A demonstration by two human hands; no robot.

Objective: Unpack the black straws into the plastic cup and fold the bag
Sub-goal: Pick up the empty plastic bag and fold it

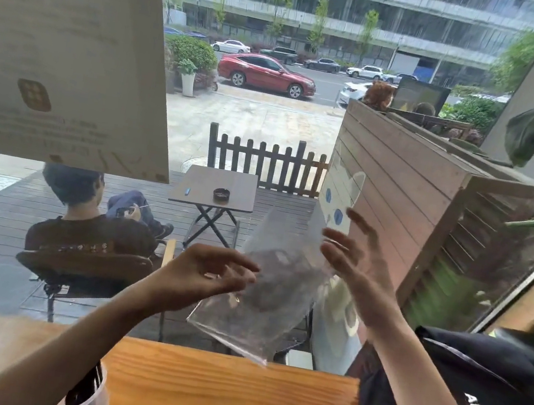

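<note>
A clear, empty plastic bag [267,282] hangs in the air above the wooden counter, in front of the window. My left hand [206,273] pinches its left edge between thumb and fingers. My right hand [350,260] is at the bag's upper right side with the fingers spread; whether it grips the bag is unclear because of blur. At the bottom left, partly behind my left forearm, stands the plastic cup [90,399] with black straws [85,386] standing upright in it.
The wooden counter [229,398] runs along a window. A black bag with white lettering [471,399] lies on its right end. A paper sign [67,44] is stuck on the glass at upper left. Outside, a person sits on a chair.
</note>
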